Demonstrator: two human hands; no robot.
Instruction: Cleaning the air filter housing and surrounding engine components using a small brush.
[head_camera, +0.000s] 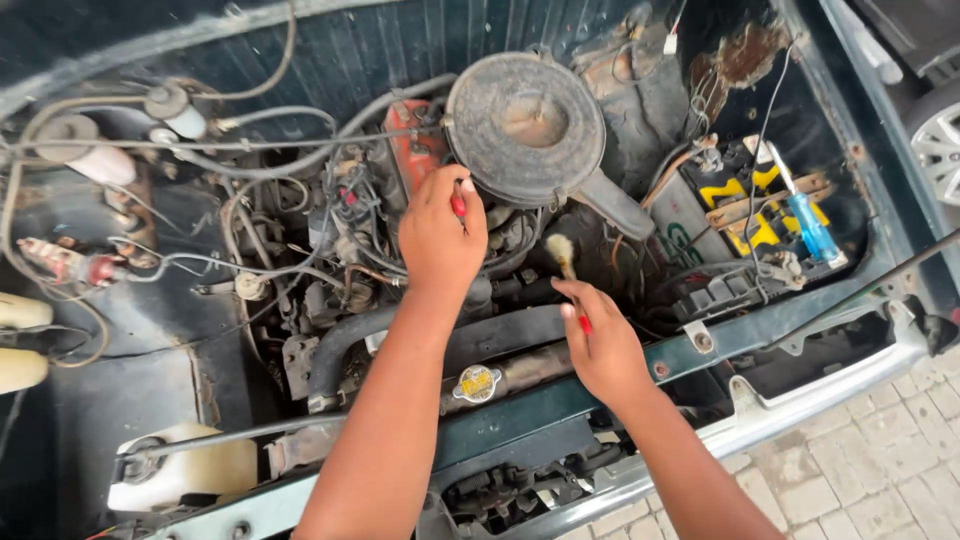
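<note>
L hand (440, 235) clenched on red-handled tool (458, 206), just below round air-cleaner housing (525, 125). R hand (600, 350) grasping small brush (562, 256), bristles up, near engine centre. Tool tip hidden, prob screwdriver. Engine bay (130, 350): radiator cap (477, 383) at front, battery (745, 205) w/ blue-handled screwdriver (808, 225) on top, white reservoir (185, 470) front-left. Paved ground (880, 470) outside.

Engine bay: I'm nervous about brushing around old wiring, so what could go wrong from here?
1. The small brush in the right hand works close to loose wires and hoses; bristles might snag or dislodge one.
2. The left hand rests deep beside the round air cleaner, where sharp or greasy parts could nick it.
3. A blue-handled screwdriver lies on the battery; it might bridge terminals.
</note>
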